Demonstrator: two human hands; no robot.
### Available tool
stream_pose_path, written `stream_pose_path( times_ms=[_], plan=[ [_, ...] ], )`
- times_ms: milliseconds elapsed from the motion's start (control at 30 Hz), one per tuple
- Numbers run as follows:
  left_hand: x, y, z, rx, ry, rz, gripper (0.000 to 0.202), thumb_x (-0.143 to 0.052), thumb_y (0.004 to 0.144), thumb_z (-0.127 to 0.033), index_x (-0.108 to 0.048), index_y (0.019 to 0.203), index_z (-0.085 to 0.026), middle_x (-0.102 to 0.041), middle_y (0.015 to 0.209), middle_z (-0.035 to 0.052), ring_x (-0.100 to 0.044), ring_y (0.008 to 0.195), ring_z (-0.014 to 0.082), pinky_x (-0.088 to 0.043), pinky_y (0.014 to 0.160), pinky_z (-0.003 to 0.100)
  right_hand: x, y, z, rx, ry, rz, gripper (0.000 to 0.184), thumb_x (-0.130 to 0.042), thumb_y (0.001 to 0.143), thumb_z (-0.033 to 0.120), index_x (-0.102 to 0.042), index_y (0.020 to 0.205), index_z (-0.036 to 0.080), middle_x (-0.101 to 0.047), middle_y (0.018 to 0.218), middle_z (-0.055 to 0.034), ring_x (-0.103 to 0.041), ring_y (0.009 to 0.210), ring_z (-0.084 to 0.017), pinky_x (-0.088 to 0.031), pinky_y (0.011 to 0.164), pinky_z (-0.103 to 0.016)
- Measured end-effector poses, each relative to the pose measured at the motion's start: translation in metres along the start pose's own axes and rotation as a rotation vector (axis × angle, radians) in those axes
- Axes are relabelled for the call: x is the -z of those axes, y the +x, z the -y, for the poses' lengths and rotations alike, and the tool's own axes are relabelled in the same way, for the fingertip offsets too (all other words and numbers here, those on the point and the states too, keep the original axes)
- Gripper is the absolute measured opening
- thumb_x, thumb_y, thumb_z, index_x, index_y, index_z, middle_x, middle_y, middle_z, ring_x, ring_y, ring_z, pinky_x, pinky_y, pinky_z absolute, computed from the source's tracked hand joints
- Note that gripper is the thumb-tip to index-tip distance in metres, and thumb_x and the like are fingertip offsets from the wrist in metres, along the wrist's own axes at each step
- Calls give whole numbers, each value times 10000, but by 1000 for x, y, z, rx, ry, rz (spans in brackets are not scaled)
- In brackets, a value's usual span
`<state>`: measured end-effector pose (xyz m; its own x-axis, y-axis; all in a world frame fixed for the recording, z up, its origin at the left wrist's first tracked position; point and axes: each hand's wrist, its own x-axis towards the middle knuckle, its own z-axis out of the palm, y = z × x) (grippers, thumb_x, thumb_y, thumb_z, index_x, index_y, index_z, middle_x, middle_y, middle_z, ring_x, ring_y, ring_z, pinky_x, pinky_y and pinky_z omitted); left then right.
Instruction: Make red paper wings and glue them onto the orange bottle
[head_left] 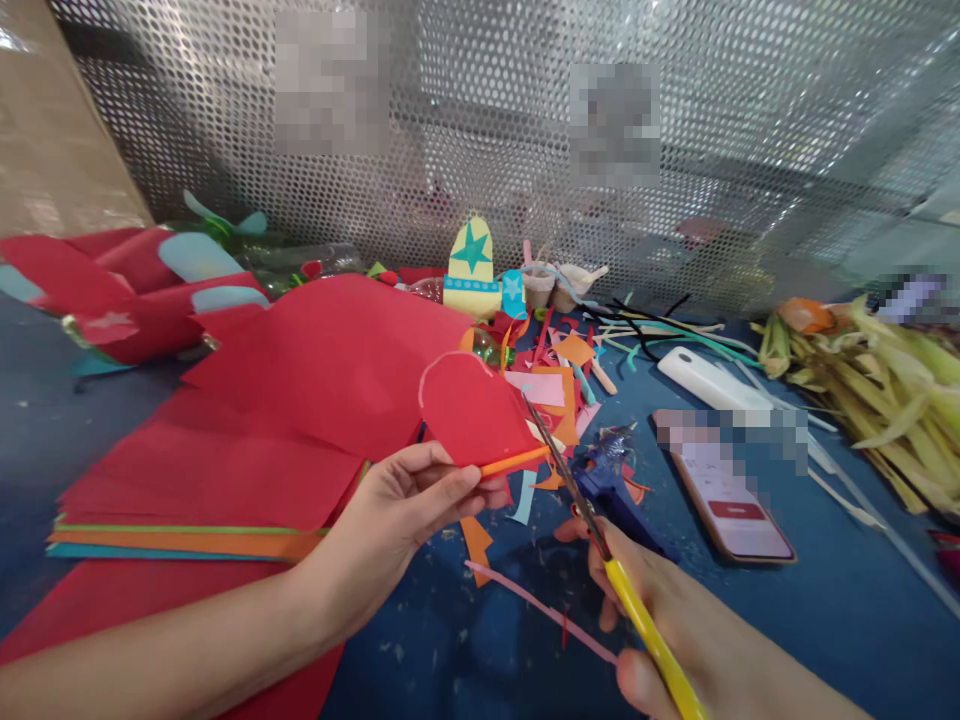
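My left hand pinches the lower edge of a rounded red paper piece with an orange strip along its bottom. My right hand grips yellow-handled scissors. Their blades reach up to the right edge of the red piece. A stack of red sheets lies under and behind my left hand, with orange, green and blue sheets beneath it.
Paper scraps litter the blue table. A blue glue gun, a phone, a white case and green husks lie to the right. A yellow star craft stands before the perforated metal wall.
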<state>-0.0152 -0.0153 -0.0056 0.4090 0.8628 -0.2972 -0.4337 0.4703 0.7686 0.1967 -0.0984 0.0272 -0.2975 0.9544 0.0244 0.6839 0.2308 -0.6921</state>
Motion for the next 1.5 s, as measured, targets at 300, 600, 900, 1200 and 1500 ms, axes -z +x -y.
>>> stream_pose_path(
  times_ms=[300, 600, 900, 1200, 1500],
  plan=[
    [1, -2, -1, -5, 41, 22, 88, -766, 732, -183, -685, 712, -154, -765, 723, 27, -731, 701, 126, -575, 685, 139, -5, 4, -9, 11, 49, 22, 642, -448, 824, 645, -467, 1269, 183, -635, 1126, -133, -628, 991, -272, -516, 800, -340],
    [-2, -1, -1, -4, 16, 5, 137, -790, 699, -185, -659, 681, -150, -762, 701, 34, -729, 689, 127, -575, 690, 145, -2, 0, -10, 8, 75, 65, 576, -492, 806, 632, -517, 1210, 222, -655, 1044, -82, -635, 980, -246, -525, 750, -299],
    [-5, -5, -3, 10, 37, -28, 181, -800, 681, -178, -625, 649, -142, -762, 689, 46, -732, 675, 135, -562, 625, 116, -7, -14, -25, 35, -54, 85, 654, -539, 799, 538, -438, 1321, 158, -599, 1201, -162, -585, 1101, -321, -503, 886, -411],
    [-5, -12, -2, 6, 64, -18, 165, -781, 707, -184, -639, 629, -155, -767, 701, 30, -737, 688, 139, -561, 620, 113, -10, -18, -24, 28, -96, 32, 826, -602, 762, 523, -269, 1422, 155, -508, 1305, -187, -489, 1215, -353, -419, 996, -461],
    [-8, -11, -4, 15, 38, -18, 159, -795, 688, -202, -657, 624, -157, -767, 701, 30, -733, 674, 130, -564, 632, 116, -13, -14, -25, 19, -116, 16, 864, -596, 736, 602, -279, 1431, 198, -551, 1263, -161, -520, 1170, -370, -410, 995, -512]
  ],
)
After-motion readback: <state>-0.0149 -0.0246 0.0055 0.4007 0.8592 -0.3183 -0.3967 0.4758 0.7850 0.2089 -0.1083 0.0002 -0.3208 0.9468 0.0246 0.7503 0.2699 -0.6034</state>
